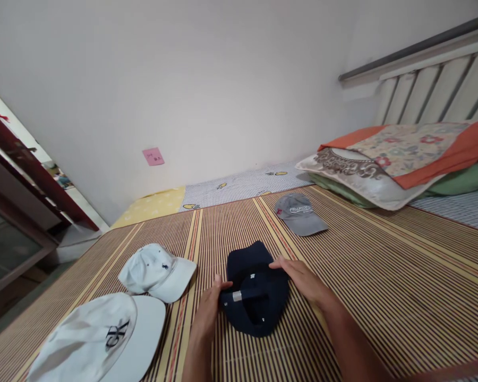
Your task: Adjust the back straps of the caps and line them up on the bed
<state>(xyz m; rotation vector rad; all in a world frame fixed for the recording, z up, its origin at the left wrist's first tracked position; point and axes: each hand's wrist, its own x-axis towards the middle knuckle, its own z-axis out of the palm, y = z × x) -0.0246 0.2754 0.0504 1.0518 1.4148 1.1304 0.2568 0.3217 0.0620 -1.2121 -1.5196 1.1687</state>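
Observation:
A navy baseball cap [249, 261] lies on the striped mat with its hollow inside facing up and its brim pointing away from me. Its back strap and a pale metal buckle show across the opening. My left hand [207, 307] grips the cap's left edge, thumb over the rim. On the opposite side my right hand [305, 281] holds the edge close to the brim; its lower fingers are partly hidden. Left of my hands sit a pale cap with a small dark emblem [155, 270] and a white cap with black "CK" letters [99, 339].
A grey cap [300, 215] rests farther back on the woven mat [358, 254]. Pillows with a floral and orange cover [414, 148] lie at the right, below a radiator [434, 90]. A pink note [153, 156] is on the wall. At left is a dark red door frame [35, 164].

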